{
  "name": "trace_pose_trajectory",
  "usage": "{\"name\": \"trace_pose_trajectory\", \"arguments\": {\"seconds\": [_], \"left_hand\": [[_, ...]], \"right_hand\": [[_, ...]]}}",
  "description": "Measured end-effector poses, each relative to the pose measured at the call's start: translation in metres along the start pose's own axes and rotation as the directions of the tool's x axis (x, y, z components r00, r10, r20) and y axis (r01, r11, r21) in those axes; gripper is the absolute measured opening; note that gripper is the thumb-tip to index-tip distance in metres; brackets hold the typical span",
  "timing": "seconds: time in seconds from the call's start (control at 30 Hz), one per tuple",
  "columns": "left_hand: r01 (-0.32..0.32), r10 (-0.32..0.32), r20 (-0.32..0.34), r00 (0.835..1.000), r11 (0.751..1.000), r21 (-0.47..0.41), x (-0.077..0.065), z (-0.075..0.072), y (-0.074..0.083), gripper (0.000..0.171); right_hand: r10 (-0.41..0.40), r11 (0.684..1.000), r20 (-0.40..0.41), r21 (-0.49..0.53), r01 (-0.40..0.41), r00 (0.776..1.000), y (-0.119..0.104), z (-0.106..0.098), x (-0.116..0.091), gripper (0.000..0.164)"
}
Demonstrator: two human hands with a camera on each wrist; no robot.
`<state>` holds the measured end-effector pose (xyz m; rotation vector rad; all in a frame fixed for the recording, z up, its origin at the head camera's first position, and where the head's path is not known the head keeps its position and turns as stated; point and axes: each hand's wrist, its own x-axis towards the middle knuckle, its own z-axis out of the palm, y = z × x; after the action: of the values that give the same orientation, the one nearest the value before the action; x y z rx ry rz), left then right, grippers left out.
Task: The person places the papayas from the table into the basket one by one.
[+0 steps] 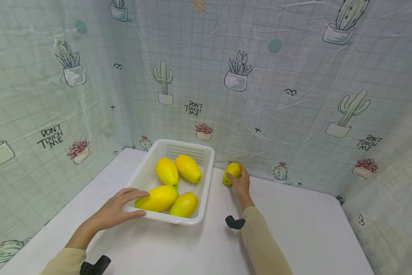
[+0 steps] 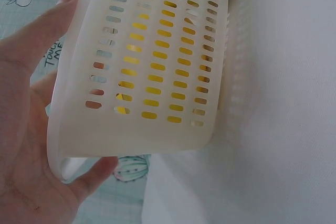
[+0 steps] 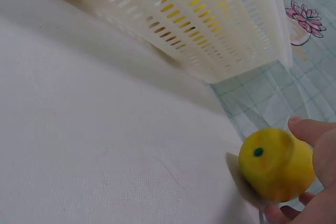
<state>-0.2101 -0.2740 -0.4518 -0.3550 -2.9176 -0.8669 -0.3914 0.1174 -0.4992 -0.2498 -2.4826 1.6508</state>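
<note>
At the back edge of the table, my right hand (image 1: 241, 185) holds a yellow mango (image 1: 232, 173) with the thumb on one side and fingers on the other. A small dark green spot marks the end of this mango (image 3: 278, 163) in the right wrist view. My left hand (image 1: 118, 208) lies over the near left corner of a white plastic basket (image 1: 209, 164), fingers stretched out and thumb by the front rim. Several yellow mangoes (image 1: 188, 168) lie inside the basket; the left fingertips are over the nearest left mango (image 1: 159, 198). Whether they touch it I cannot tell.
The basket's slotted side wall (image 2: 157, 77) stands on the white table (image 1: 315, 221). A curtain printed with cacti (image 1: 260, 114) hangs behind the table and along its sides. A black strap piece (image 1: 235, 222) sits at each wrist.
</note>
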Motion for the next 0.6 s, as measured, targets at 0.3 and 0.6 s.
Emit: {"name": "trace_pose_trajectory", "arguments": {"seconds": [0.3, 0.6], "left_hand": [[-0.015, 0.015, -0.001, 1.000, 1.000, -0.014, -0.0002, -0.0018, 0.0016, 0.059], [-0.005, 0.005, 0.001, 1.000, 1.000, -0.013, 0.0002, -0.0014, 0.0007, 0.057]], "right_hand": [[0.010, 1.000, -0.011, 0.001, -0.010, 1.000, 0.0080, 0.0049, 0.0066, 0.077], [0.019, 1.000, -0.018, -0.002, -0.019, 1.000, 0.0067, 0.0088, 0.0100, 0.080]]}}
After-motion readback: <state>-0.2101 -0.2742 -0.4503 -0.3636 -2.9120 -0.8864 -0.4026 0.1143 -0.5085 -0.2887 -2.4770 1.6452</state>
